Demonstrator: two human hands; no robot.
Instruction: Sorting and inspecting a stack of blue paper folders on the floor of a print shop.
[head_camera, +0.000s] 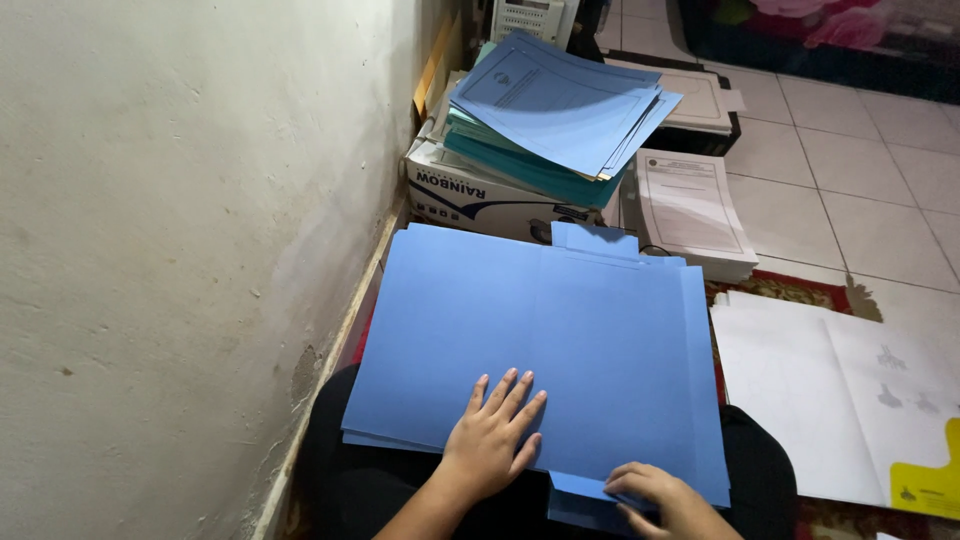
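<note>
A: We're down on a white tiled floor (860, 190), hard against a scuffed, off-white plaster wall (170, 250) that runs along the left side. A patterned red rug (790, 290) peeks out at the right.

B: And on the person's lap, a stack of blue paper folders (540, 350), fanned a little, its left edge close to the wall's foot.

A: Left hand (495, 435) lies flat on the top folder near the stack's near edge, fingers straight and slightly spread, gripping nothing.

B: Right hand (665, 500) is at the near right corner, fingers curled narrow, pinching the edge of a lower sheet that sticks out.

A: How many folders in that lap stack?

B: Several edges show, but I can't count them exactly.

A: Beyond it, one white cardboard box (480, 195) against the wall, carrying a second pile of blue and teal folders (555, 115), tilted and splayed.

B: Just right of the box, one stack of white printed sheets (690, 210) on the tiles. Behind that, one flat black-edged tray of papers (700, 100).

A: And at the right edge, near the lap, large white sheets (830, 400) lie spread out, one with a yellow corner (930, 475).

B: Two hands, two folder piles, one box.
</note>
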